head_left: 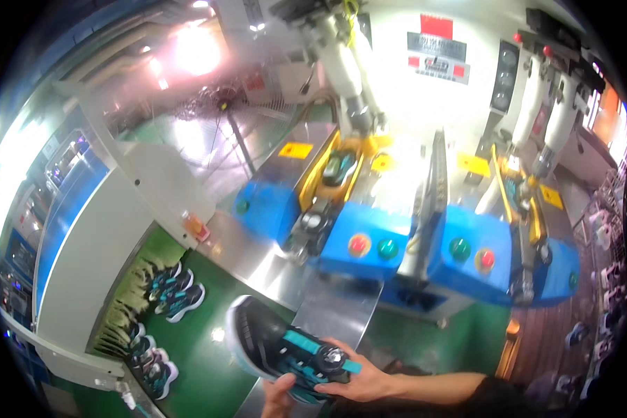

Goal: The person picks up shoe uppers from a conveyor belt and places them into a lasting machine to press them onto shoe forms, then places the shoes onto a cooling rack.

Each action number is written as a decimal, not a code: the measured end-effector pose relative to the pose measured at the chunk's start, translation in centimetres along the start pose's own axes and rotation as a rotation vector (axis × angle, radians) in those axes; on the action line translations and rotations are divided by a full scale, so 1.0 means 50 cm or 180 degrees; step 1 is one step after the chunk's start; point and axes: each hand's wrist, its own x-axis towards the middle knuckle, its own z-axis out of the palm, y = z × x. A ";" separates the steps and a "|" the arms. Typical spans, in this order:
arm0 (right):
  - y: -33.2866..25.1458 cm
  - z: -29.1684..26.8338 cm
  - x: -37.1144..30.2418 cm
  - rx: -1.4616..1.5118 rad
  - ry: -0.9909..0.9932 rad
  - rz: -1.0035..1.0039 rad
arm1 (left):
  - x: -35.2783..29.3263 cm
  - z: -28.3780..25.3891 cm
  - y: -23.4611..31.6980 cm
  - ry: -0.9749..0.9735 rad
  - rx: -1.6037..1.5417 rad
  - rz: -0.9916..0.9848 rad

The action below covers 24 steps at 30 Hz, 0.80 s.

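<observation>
A black and teal sports shoe (254,334) with a white sole is held up at the lower middle, tilted with its toe to the upper left. My right hand (362,380) wraps round its ankle end, beside a round black dial on the upper. From below, my left hand (279,393) grips the side of the shoe, its thumb showing against the edge. Beyond it, another dark shoe (338,167) sits between the yellow side plates of the machine's left station. At the right station, yellow arms partly hide a teal and dark shoe (515,187).
Blue control boxes (361,230) with red and green buttons face me. Below them juts a metal plate (338,313). Several shoes (184,303) stand at a brush-curtained opening on the left. An orange-and-clear bottle (195,226) rests nearby. Shoe racks (609,279) line the far right.
</observation>
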 end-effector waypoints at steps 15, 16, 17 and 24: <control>-0.088 -0.329 0.137 -0.0296 0.1786 0.0528 | 1.105 0.164 -0.331 -0.0595 0.3956 0.0371; -0.078 -0.331 0.172 -0.0503 0.1775 0.0503 | 1.173 0.123 -0.366 -0.0750 0.4106 0.0756; -0.059 -0.343 0.202 -0.0519 0.1892 0.0712 | 1.204 0.139 -0.390 -0.1112 0.3943 0.0541; -0.038 -0.371 0.308 -0.0583 0.2769 0.1726 | 1.330 0.140 -0.330 -0.1201 0.1451 -0.1111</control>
